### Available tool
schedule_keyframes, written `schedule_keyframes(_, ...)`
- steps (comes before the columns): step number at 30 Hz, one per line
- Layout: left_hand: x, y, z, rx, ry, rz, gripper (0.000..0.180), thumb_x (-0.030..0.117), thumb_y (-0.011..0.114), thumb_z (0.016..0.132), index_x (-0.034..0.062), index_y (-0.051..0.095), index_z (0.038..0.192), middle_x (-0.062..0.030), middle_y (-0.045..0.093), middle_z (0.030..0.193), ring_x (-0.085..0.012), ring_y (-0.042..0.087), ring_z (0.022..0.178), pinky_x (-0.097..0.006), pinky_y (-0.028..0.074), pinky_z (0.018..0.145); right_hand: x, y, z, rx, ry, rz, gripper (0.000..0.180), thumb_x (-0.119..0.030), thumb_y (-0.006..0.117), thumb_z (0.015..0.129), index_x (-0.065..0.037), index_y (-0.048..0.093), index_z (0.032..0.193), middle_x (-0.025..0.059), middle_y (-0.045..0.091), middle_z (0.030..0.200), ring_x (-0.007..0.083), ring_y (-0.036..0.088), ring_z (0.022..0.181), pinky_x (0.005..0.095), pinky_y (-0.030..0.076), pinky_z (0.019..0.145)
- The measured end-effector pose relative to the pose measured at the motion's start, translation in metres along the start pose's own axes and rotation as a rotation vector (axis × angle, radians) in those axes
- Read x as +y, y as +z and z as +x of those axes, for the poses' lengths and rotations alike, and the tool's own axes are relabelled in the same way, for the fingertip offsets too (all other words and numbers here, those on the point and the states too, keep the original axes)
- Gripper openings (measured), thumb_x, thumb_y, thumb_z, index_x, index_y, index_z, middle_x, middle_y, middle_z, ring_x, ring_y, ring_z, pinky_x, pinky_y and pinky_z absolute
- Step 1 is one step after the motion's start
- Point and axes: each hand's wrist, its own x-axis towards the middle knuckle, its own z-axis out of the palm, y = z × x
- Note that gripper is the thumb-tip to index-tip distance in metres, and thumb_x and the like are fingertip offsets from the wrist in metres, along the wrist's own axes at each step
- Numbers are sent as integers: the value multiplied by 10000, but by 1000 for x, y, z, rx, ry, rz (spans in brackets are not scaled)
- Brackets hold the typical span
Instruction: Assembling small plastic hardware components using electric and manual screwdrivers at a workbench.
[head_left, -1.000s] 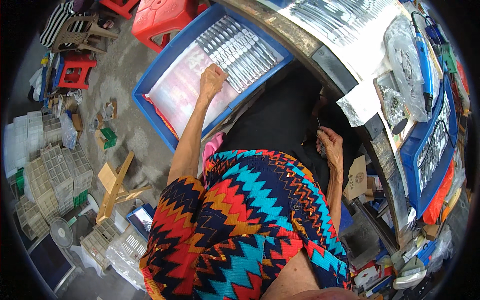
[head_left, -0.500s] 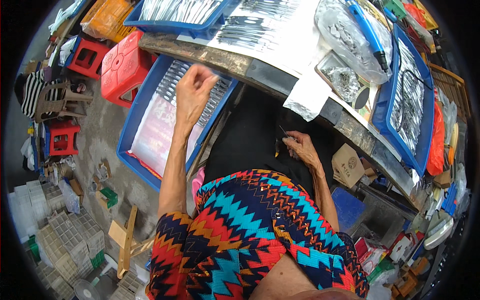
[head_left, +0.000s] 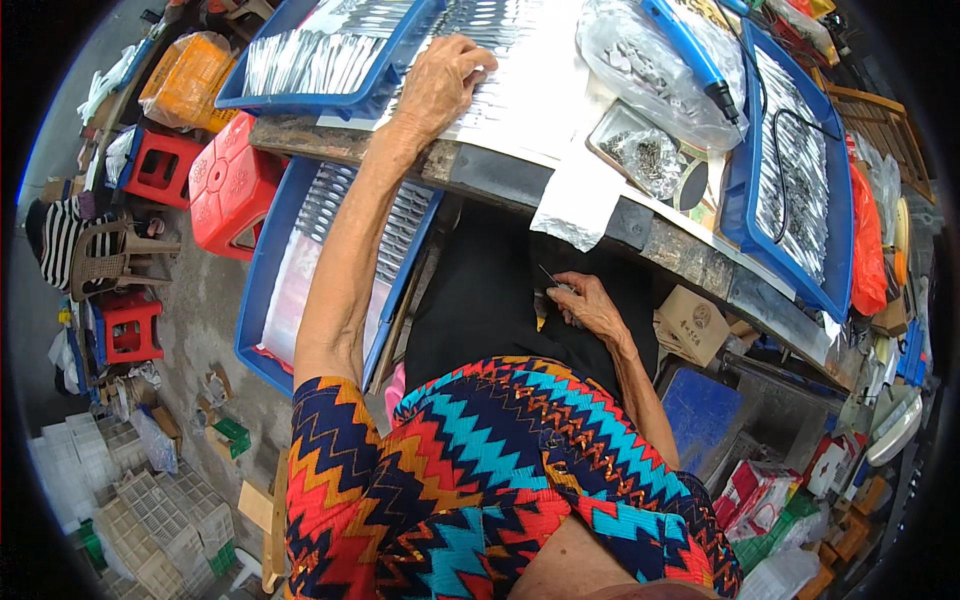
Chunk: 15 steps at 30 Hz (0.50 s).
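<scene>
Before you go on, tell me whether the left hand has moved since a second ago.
Yes: the left hand has gone from the lower tray, forward and rightward, to the table.

Red plastic stool (head_left: 228,185), beside left front corner of bench (head_left: 685,252); blue pen-shaped tool (head_left: 690,50), toward right edge; red plastic bag (head_left: 866,245), at right edge; cardboard box (head_left: 694,325), below front edge.

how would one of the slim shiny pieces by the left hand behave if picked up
The slim shiny pieces by the left hand look fairly stiff, judging by their straight outlines. Their glossy surfaces suggest they could be slippery between fingertips. Being so slim, each is probably light.
</scene>
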Motion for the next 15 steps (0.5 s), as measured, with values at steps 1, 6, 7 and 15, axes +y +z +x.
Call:
schedule_keyframes(1,0,1,1,10,48,17,167,4,606,738,94,607,879,-65,570,931,-232,521,936,-325,420,840,1,0,1,-8,-13,1,419,-241,579,792,80,541,1058,54,523,575,96,485,470,246,380,420)
schedule_keyframes(6,-4,1,6,4,165,79,121,64,619,748,98,612,864,-50,573,895,-216,526,907,-335,448,837,1,0,3,-15,3,-4,410,-243,575,797,75,545,1054,51,513,561,95,482,463,244,378,417)
schedule_keyframes(7,-5,1,6,-3,177,70,126,55,614,747,95,605,865,-49,571,894,-219,523,916,-336,445,845,0,0,3,-7,-2,-1,407,-245,573,800,73,546,1053,48,509,556,95,481,461,244,377,416)
schedule_keyframes(15,-2,2,3,-40,152,109,188,-13,581,733,101,575,883,-29,562,901,-210,498,971,-365,395,828,2,-1,5,-18,-10,-12,402,-246,575,802,66,549,1053,43,509,558,91,483,463,242,379,421)
